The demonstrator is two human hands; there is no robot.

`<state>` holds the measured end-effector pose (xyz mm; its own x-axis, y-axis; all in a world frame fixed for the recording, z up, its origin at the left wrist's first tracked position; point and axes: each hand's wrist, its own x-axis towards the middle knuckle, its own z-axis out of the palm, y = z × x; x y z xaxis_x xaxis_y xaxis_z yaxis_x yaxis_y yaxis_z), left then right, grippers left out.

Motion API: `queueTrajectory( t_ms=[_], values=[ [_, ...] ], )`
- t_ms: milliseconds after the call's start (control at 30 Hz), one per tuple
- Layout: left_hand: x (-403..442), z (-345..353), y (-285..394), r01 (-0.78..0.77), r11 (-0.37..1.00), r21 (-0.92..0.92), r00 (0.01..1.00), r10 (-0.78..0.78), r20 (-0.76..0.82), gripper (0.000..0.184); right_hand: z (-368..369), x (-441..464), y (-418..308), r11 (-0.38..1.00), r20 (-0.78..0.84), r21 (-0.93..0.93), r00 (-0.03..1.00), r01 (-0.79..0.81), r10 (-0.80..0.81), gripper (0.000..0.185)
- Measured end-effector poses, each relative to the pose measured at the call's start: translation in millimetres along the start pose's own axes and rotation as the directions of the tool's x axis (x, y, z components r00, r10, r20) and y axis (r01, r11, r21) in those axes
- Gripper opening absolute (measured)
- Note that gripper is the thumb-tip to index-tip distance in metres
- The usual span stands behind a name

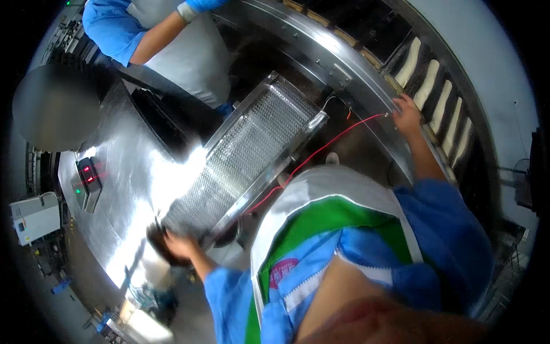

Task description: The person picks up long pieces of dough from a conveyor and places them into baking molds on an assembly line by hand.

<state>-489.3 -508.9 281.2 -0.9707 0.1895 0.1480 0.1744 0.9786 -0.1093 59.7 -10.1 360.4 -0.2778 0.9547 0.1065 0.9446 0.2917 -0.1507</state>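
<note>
Perhaps for balance, our loosely spread right hand [405, 116] rests at the rail [366, 70] right of the mesh belt [252, 143]; blur hides whether our left hand [181, 245], at its end, grips.

Conveyor [252, 135] lies left of the dough strips [427, 86].
</note>
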Motion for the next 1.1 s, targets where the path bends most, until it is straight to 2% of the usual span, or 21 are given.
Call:
queueTrajectory(
  t_ms=[67,100,133,200,233,267,300,333,367,433,467,533,567,667,700,767,900,967,1033,1067,1100],
  values=[
    [3,0,0,0.022,1.000,-0.002,0.999,-0.022,0.042,0.066,12,-4,8,0.999,0.022,-0.014,0.999,-0.043,0.043,0.038],
    [2,-5,1,0.051,0.999,-0.001,0.995,-0.051,0.085,0.068,28,-7,26,0.999,-0.031,-0.036,0.999,0.027,-0.029,0.038],
    [1,-3,-2,-0.007,0.999,0.031,0.999,0.006,0.040,0.067,40,-10,38,0.994,-0.084,-0.059,0.991,0.096,-0.101,0.037],
    [-5,9,3,0.015,1.000,-0.023,0.999,-0.014,0.041,0.061,49,-13,36,0.993,0.112,-0.052,0.988,-0.101,0.107,0.036],
    [-9,20,-10,0.101,0.964,-0.245,0.994,-0.107,-0.012,0.053,40,-13,19,0.994,0.127,-0.068,0.987,-0.089,0.097,0.037],
    [-16,16,-2,-0.116,0.993,-0.016,0.989,0.114,-0.093,0.045,39,-10,24,0.992,0.114,-0.129,0.993,-0.014,0.029,0.037],
    [-17,0,13,-0.027,0.999,-0.024,1.000,0.027,0.005,0.041,48,-7,51,0.994,0.081,-0.060,0.993,0.086,-0.081,0.038],
    [-28,-24,39,-0.025,0.999,-0.024,1.000,0.025,0.002,0.044,38,0,55,0.997,0.145,-0.068,0.989,0.041,-0.031,0.037],
    [-19,8,27,-0.019,0.995,-0.097,0.999,0.015,-0.038,0.051,42,-1,74,0.981,0.100,-0.102,0.983,0.165,-0.155,0.037],
    [-25,16,26,0.036,0.991,-0.128,0.996,-0.047,-0.078,0.060,44,6,72,0.973,0.116,-0.154,0.981,0.172,-0.155,0.036],
    [-20,6,35,0.067,0.991,-0.113,0.997,-0.069,-0.016,0.060,45,2,77,0.970,0.124,-0.153,0.978,0.187,-0.169,0.036],
    [-22,7,30,0.083,0.994,-0.073,0.997,-0.083,0.000,0.063,50,7,86,0.951,0.116,-0.176,0.965,0.255,-0.237,0.037],
    [-24,7,28,0.091,0.993,-0.072,0.996,-0.091,0.000,0.063,54,8,91,0.960,0.135,-0.167,0.970,0.226,-0.204,0.039],
    [-32,1,27,0.132,0.984,-0.121,0.991,-0.135,-0.021,0.064,57,17,91,0.944,0.120,-0.197,0.962,0.265,-0.245,0.039],
    [-32,4,24,0.113,0.985,-0.128,0.993,-0.118,-0.027,0.064,57,17,87,0.943,0.124,-0.196,0.961,0.269,-0.248,0.039],
    [-33,7,19,0.099,0.986,-0.135,0.994,-0.105,-0.032,0.065,55,16,76,0.973,0.122,-0.059,0.969,0.223,-0.215,0.038],
    [-41,1,21,0.054,0.991,-0.125,0.997,-0.060,-0.045,0.062,69,19,94,0.959,0.157,-0.016,0.948,0.283,-0.277,0.036],
    [-42,-3,23,0.024,0.993,-0.119,0.999,-0.030,-0.046,0.060,55,9,65,0.980,0.170,0.015,0.966,0.197,-0.197,0.036],
    [-39,-5,32,-0.031,0.999,-0.039,0.998,0.029,-0.057,0.053,59,10,63,0.977,0.205,-0.027,0.958,0.211,-0.201,0.037],
    [-36,1,27,-0.085,0.994,-0.074,0.995,0.081,-0.061,0.048,58,12,66,0.973,0.232,-0.072,0.952,0.220,-0.198,0.038],
    [-27,12,23,-0.166,0.977,-0.134,0.985,0.157,-0.072,0.044,54,6,64,0.971,0.189,-0.016,0.954,0.239,-0.231,0.038]
  ],
)
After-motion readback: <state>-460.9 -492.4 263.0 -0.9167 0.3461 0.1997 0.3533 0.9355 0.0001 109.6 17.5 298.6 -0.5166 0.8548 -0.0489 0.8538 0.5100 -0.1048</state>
